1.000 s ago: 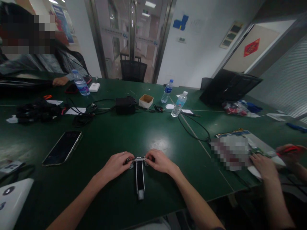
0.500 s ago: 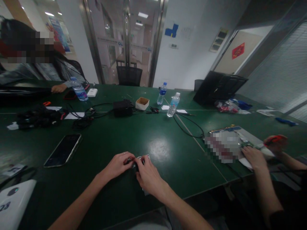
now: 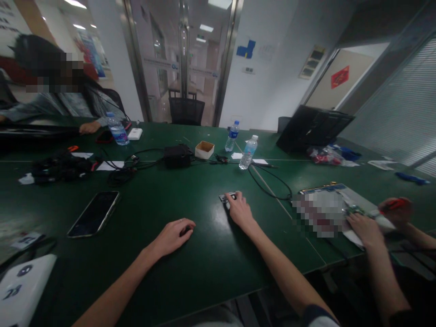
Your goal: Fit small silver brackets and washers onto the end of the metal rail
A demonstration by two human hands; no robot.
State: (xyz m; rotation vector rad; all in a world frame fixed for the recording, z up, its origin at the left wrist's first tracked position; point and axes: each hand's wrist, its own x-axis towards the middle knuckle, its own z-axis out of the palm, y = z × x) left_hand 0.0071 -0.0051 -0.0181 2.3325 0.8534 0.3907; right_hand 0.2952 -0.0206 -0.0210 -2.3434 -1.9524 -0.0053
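My right hand (image 3: 241,211) is stretched forward over the table, its fingers closed on a small flat silver-and-black part (image 3: 224,198). The fingers cover most of that part, and its kind cannot be made out. Nearer to me, my left hand (image 3: 173,237) rests on the green table (image 3: 204,268) with its fingers curled toward the thumb. A dark spot shows between thumb and fingers, and whether it is an object or shadow is unclear.
A phone (image 3: 94,213) lies to the left, beyond a white device marked 28 (image 3: 25,288). Ahead are a small open box (image 3: 205,150), a black adapter (image 3: 177,156), cables and water bottles (image 3: 248,153). At right, another person's hands (image 3: 366,229) work on an opened device.
My hands have come apart. The right one moved forward and to the right with the silver-and-black part, while the left stayed near its place. The view tilted slightly.
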